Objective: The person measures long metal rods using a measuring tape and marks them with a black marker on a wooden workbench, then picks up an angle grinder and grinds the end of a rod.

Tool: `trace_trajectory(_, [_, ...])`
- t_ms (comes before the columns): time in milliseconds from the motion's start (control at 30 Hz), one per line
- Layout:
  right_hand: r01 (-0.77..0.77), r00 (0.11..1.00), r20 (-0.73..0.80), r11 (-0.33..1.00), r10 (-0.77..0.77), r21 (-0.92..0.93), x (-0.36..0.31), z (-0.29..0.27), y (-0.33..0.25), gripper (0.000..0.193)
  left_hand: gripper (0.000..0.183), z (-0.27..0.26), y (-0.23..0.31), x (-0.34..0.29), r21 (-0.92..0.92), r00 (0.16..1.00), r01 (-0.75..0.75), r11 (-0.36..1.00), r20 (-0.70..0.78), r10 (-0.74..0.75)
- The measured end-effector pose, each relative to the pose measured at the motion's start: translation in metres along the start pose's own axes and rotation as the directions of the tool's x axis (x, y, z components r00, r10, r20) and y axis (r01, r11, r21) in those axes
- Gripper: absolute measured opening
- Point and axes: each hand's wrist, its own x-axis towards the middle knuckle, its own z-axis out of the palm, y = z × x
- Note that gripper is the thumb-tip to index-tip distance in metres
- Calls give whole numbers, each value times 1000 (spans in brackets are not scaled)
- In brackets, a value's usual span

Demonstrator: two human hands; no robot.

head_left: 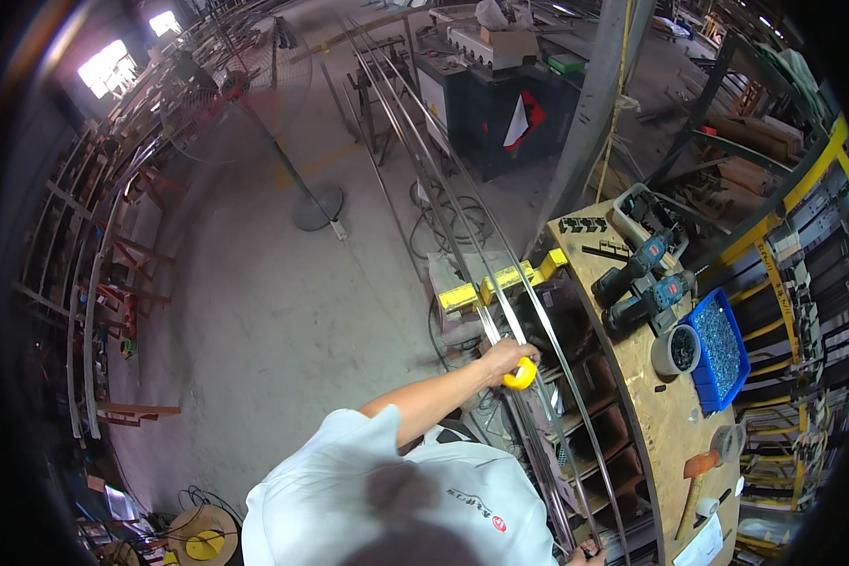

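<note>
Long, thin metal bars [559,351] run from the far middle down past my right side. My left arm reaches across to them, and my left hand [507,359] is closed around a small, rounded yellow thing that looks like a tape measure [521,374], beside the bars. At the lower edge, my right hand [587,555] has its fingers curled next to the bars; it is partly cut off, and what it pinches is too small to make out. Yellow blocks [507,279] lie across the stand under the bars, beyond my left hand.
To the right, a wooden bench [640,363] holds cordless drills [658,294], a blue tray of small fasteners [720,351], a white tub [675,350] and a hammer [696,476]. A pedestal fan [319,208] stands ahead left. Cables [453,222] coil on the floor near a dark cabinet [500,118].
</note>
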Motion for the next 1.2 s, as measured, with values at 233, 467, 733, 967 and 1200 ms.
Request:
trace_trajectory(233, [68, 993, -103, 995, -61, 74, -15, -8, -1, 12, 30, -9, -8, -42, 344, 988, -126, 930, -44, 150])
trace_trajectory(467, [139, 983, -151, 961, -105, 238, 61, -112, 3, 23, 28, -5, -27, -25, 584, 960, -276, 764, 132, 246])
trace_trajectory(733, [-21, 986, -158, 976, 56, 215, 71, -103, 22, 36, 22, -3, -51, 21, 338, 994, 92, 937, -82, -68])
trace_trajectory(967, [18, 947, -316, 969, 63, 248, 36, -84, 33, 31, 23, -9, -33, -5, 338, 976, 202, 919, -145, -161])
trace_trajectory(1200, [-117, 906, -383, 976, 180, 182, 33, -44, 93, 30, 28, -33, -43, 13, 540, 984, 174, 824, -134, -121])
